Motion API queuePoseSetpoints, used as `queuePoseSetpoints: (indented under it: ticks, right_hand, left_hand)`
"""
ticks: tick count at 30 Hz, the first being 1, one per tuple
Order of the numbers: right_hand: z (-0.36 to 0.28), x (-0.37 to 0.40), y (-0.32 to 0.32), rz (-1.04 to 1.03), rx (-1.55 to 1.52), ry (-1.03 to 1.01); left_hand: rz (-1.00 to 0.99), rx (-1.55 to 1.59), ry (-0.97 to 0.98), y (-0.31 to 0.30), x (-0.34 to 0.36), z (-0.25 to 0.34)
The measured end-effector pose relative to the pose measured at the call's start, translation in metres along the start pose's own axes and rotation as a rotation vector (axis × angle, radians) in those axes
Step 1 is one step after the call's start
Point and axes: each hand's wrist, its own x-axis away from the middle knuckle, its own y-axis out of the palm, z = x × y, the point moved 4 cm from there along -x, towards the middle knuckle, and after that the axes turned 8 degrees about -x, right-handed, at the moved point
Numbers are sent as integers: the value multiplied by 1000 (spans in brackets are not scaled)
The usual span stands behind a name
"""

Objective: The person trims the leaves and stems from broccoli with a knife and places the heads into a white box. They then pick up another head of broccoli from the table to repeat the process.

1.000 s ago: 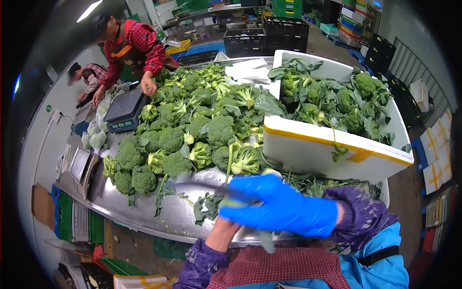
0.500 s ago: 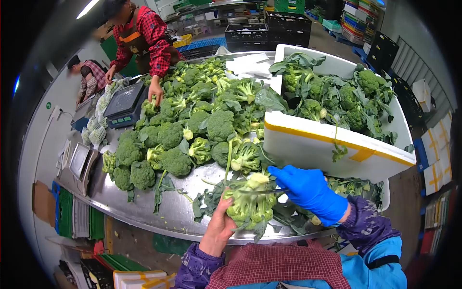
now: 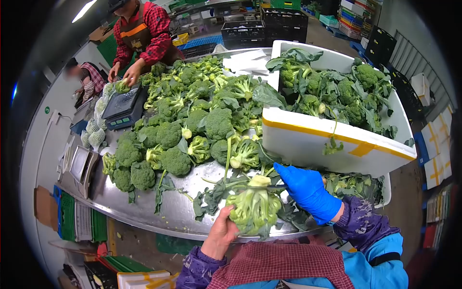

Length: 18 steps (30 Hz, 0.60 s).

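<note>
My bare left hand [image 3: 221, 232] is closed around the side of a broccoli head [image 3: 254, 209], whose cut stalk points up and away from me. My right hand [image 3: 310, 192], in a blue glove, grips a knife [image 3: 269, 186]. The dark blade lies across the stalk, just below its pale top; its handle is hidden in the glove. Loose broccoli leaves [image 3: 208, 202] lie on the metal table [image 3: 190, 219] beyond my left hand. A large pile of broccoli [image 3: 178, 135] spreads over the table ahead.
A white foam box [image 3: 337, 139] of leafy broccoli stands tilted at the right, above trimmings [image 3: 358, 188] in another white container. A scale [image 3: 122, 108] sits at the far left, beside net-wrapped broccoli [image 3: 96, 135]. A co-worker [image 3: 144, 36] in red checks holds broccoli over it.
The knife has moved up against the stalk, and the broccoli in my left hand has turned slightly. The co-worker has brought a broccoli head from the pile to the scale.
</note>
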Motion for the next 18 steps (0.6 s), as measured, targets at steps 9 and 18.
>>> queuePoseSetpoints:
  ticks: [9, 18]
  right_hand:
    - [5, 8, -10, -35, -615, 199]
    - [-23, -5, -18, -302, -901, 134]
  left_hand:
    - [31, -222, 328, 15, 11, 33]
    - [36, -369, 339, 31, 15, 40]
